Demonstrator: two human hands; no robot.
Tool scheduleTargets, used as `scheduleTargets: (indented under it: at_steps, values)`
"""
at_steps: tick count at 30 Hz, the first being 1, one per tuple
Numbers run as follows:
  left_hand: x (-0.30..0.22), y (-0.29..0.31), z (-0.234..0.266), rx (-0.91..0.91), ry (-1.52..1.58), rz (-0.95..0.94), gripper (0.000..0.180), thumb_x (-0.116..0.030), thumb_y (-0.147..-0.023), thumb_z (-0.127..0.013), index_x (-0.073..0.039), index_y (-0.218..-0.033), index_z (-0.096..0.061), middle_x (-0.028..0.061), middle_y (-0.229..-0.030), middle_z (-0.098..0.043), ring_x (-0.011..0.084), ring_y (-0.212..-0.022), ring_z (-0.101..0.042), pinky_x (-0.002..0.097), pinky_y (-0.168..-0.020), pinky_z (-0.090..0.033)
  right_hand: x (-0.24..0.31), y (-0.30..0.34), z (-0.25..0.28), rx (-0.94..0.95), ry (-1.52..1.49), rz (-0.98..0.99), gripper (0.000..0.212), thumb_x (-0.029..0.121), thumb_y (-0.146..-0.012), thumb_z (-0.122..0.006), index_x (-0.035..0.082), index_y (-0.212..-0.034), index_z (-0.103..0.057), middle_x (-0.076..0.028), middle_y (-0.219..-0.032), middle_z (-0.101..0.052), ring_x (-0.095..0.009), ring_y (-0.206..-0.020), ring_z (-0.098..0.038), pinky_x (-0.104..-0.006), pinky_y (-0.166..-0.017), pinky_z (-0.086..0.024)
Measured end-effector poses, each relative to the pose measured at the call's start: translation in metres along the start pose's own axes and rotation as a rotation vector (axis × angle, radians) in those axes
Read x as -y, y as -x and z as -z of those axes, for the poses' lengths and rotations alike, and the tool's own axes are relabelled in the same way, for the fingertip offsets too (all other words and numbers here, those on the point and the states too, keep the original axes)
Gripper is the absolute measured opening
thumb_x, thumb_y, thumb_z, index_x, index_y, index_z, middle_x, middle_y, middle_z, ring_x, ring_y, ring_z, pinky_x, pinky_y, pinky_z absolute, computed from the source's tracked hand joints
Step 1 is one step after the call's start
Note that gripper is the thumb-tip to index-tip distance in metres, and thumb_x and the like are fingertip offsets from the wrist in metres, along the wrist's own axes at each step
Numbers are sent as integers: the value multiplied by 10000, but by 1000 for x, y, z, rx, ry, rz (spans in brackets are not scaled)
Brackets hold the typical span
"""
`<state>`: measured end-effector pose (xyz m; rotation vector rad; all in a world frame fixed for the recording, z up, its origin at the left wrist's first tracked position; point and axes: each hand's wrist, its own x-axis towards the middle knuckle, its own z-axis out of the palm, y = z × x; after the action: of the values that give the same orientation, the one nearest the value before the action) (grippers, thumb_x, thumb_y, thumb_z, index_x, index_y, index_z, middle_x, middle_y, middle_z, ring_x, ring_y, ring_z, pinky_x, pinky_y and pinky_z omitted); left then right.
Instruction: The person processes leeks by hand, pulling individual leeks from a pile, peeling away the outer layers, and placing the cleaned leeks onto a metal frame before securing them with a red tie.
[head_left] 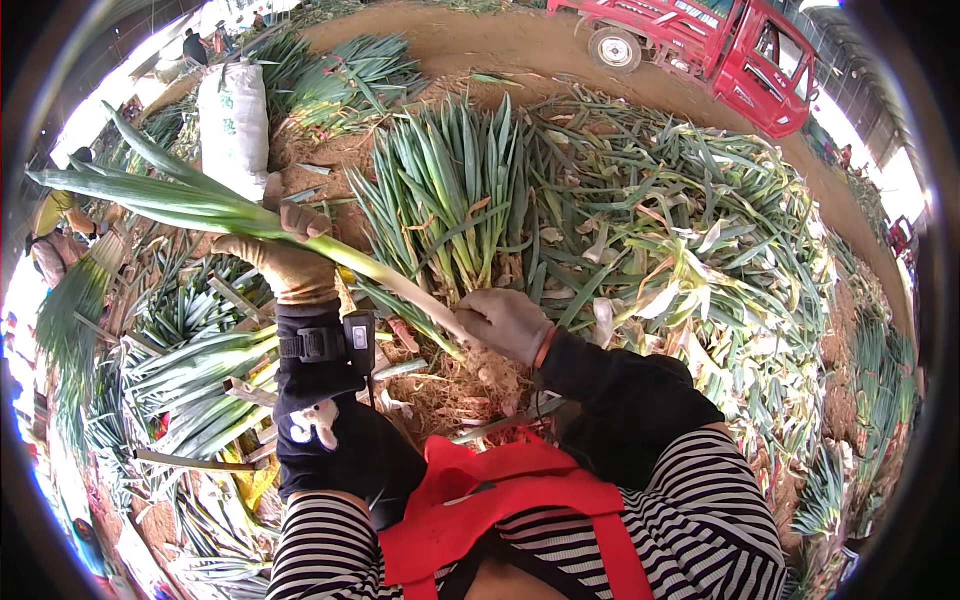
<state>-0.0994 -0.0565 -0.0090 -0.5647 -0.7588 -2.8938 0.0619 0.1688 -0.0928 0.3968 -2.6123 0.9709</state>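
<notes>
A: The hands?
B: Both gloved. The left hand (288,262) is closed around the green upper part of a long leek (230,212); the right hand (505,322) grips its pale lower stalk.
A: Where does the leek sit?
B: Held slanting above the ground, in front of the standing leek bundle (450,200). A white sack (233,125) stands beyond.

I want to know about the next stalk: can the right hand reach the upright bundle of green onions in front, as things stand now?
Probably not at once: the right hand is closed on the held stalk, though the upright bundle stands just beyond it, unobstructed.
</notes>
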Motion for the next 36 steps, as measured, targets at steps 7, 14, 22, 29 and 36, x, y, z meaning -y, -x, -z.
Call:
scheduleTargets:
  at_steps: [7,14,22,29,36]
  values:
    - [3,2,-1,59,42,-8,993,-831,-616,-535,-25,-1194,-534,1,-611,-458,122,-517,-407,273,-472,-378,5,-1,0,-100,61,48,173,258,-827,-591,92,-778,-601,-116,-691,-605,-334,-648,-605,-441,-578,-462]
    - [-1,6,0,217,256,103,936,-732,-705,-600,-2,-1279,-483,-14,-655,-377,123,-555,-364,269,-550,-353,4,-5,-6,-35,132,-59,183,248,-824,-605,67,-800,-607,-106,-707,-619,-296,-647,-618,-416,-598,-477]
    - [-14,-9,22,298,289,68,1161,-799,-575,-637,57,-1331,-428,-28,-655,-375,83,-529,-358,231,-506,-334,-42,6,-7,-25,-315,48,184,108,-815,-636,6,-965,-613,-115,-902,-633,-220,-888,-605,-353,-817,-454]
    - [-28,-21,51,414,454,61,1063,-760,-626,-649,12,-1331,-458,-57,-555,-368,68,-409,-353,217,-410,-357,-33,-2,6,-47,-1585,-412,270,262,-886,-510,-1,-872,-566,-114,-863,-618,-265,-846,-609,-382,-860,-459]
    - [-12,-13,37,484,397,141,1126,-853,-620,-530,27,-1319,-467,-64,-532,-343,50,-393,-313,200,-377,-330,-24,-23,47,112,53,-294,292,249,-863,-671,8,-1026,-651,-81,-880,-633,-181,-791,-624,-294,-735,-510]
